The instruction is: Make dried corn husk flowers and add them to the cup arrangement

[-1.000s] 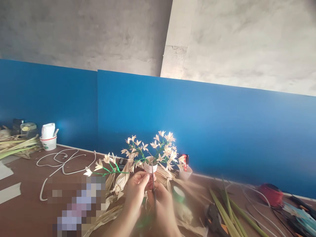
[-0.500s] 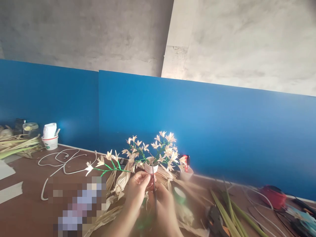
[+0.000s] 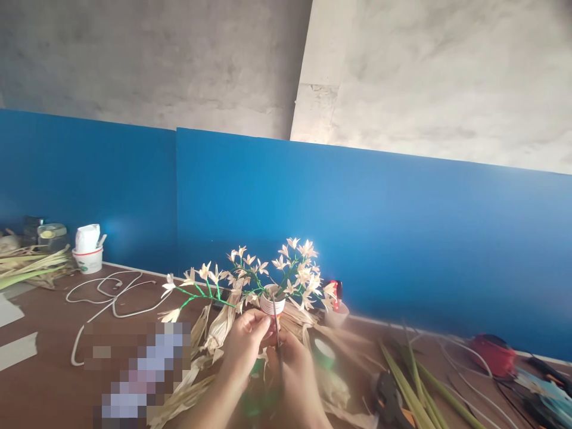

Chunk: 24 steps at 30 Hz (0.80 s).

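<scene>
My left hand is closed in a pinch on the green stem of a sprig of small cream flowers, which stretches up and to the left. My right hand is closed on a thin dark tool, probably scissors, whose tip points up between my two hands. Just behind my hands stands a small white ribbed pot with a bunch of cream flowers on green stems. Dried husk strips lie under and around my hands.
On the brown table lie a white cord, a white cup and jars at far left, green leaf blades, a green tape roll, a red spool and dark tools at right. A blue panel backs the table.
The flower sprig in my left hand has swung upward, its tip rising at the left. My hands stayed nearly in place.
</scene>
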### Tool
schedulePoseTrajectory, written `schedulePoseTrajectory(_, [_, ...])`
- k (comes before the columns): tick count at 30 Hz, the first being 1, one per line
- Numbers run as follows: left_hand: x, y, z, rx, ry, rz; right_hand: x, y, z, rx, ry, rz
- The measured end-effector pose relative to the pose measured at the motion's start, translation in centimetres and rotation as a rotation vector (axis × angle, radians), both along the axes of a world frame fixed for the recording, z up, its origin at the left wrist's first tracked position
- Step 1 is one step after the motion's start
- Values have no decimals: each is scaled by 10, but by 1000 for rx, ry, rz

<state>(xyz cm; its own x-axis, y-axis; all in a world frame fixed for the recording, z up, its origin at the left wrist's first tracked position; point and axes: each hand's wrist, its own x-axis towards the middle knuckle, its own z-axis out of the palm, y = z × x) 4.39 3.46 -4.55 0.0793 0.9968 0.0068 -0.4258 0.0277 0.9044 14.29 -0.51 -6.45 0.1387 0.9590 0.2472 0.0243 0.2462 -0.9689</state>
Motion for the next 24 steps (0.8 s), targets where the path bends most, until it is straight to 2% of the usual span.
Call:
schedulePoseTrajectory(5, [2,6,-10,-28,-81,-46,1,2,-1,-30,-16,57])
schedulePoseTrajectory(10, [-1,1,0,-74,-178,-164,0,3,-4,-87,89,125])
schedulePoseTrajectory(14, [-6,-3,10,16,-55,-128,2,5,-3,-173,100,159])
schedulePoseTrajectory(18, [-9,-3,14,53,80,-90,6,3,7,-116,60,132])
schedulePoseTrajectory(24, [-5,-6,12,46,-15,-57,5,0,12,-148,41,168])
